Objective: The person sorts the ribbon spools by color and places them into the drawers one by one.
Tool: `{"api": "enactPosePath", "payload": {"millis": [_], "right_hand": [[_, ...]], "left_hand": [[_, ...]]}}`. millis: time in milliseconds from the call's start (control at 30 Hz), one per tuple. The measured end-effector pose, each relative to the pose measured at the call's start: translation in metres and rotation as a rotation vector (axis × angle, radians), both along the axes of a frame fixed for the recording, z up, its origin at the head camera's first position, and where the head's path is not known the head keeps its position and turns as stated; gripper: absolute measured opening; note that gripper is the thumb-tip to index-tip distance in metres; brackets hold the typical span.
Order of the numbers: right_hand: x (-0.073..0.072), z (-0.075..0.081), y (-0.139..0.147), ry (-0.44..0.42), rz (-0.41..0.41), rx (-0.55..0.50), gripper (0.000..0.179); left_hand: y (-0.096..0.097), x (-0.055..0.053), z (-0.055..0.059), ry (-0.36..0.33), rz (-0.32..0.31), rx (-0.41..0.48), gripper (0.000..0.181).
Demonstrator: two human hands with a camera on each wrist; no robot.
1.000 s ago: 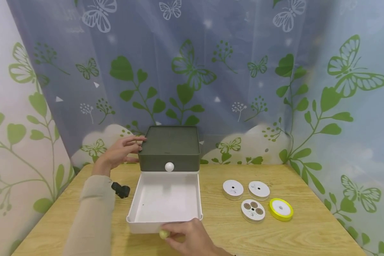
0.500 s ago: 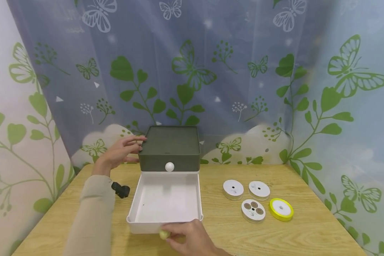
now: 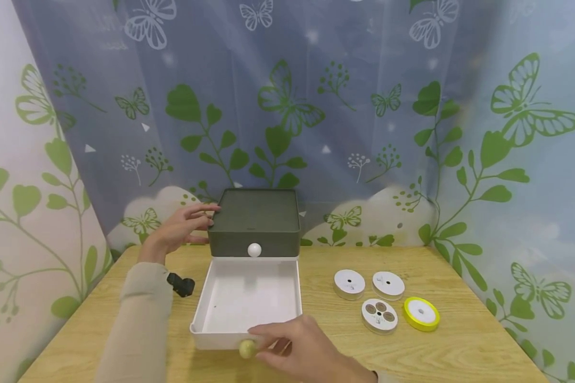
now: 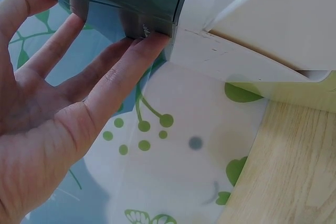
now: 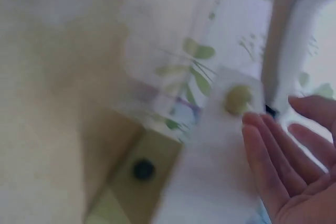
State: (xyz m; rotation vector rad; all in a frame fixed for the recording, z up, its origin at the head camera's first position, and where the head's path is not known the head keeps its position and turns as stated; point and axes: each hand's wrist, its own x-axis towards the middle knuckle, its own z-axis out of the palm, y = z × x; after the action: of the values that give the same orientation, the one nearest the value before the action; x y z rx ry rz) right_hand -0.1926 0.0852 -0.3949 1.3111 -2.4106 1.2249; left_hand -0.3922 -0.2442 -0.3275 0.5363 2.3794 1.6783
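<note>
A dark green two-drawer box [image 3: 259, 210] stands at the back of the table, a white knob [image 3: 254, 250] on its upper drawer. Its white lower drawer [image 3: 220, 340] is pulled far out, bare inside but for a tiny dark speck. My left hand [image 3: 179, 231] rests against the box's left side, fingers extended along it in the left wrist view. Beside the yellow-green knob [image 3: 247, 349] of the lower drawer is my right hand [image 3: 306, 346]. In the right wrist view its fingers [image 5: 262, 150] are loosely extended, just off the knob.
Right of the drawer lie white ribbon spools [image 3: 349, 283], one with brown circles [image 3: 379, 315], and a yellow-rimmed spool [image 3: 421, 313]. A small black object [image 3: 181, 284] is beside the left sleeve. A patterned curtain [image 3: 287, 106] hangs behind the wooden table [image 3: 460, 346].
My right hand has let go of the lower drawer's knob and shifted slightly right and up. The left hand, box and drawer have stayed put.
</note>
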Motion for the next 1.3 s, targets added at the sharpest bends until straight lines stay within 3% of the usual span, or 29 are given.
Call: {"api": "enactPosePath", "payload": {"millis": [100,267,500,633,933,1300], "right_hand": [[-0.002,0.015,0.011,0.029,0.002,-0.022,0.032],[-0.012,0.035,0.036,0.06,-0.084,-0.022,0.032],[-0.039,0.047,0.08,-0.009,-0.238,0.15,0.034],[-0.053,0.045,0.105,-0.05,-0.27,0.255,0.039],[-0.079,0.031,0.148,-0.087,-0.25,0.384,0.032],[-0.095,0.01,0.18,-0.127,-0.22,0.536,0.041]], "left_hand": [[-0.001,0.0,0.0,0.0,-0.001,0.0,0.054],[-0.001,0.001,0.001,0.002,-0.007,0.003,0.054],[0.0,0.001,0.001,0.001,-0.002,0.002,0.054],[0.0,0.0,0.001,-0.002,-0.007,0.002,0.055],[-0.001,-0.003,-0.002,0.003,-0.01,0.004,0.055],[-0.002,-0.002,-0.002,0.002,-0.008,0.011,0.055]]}}
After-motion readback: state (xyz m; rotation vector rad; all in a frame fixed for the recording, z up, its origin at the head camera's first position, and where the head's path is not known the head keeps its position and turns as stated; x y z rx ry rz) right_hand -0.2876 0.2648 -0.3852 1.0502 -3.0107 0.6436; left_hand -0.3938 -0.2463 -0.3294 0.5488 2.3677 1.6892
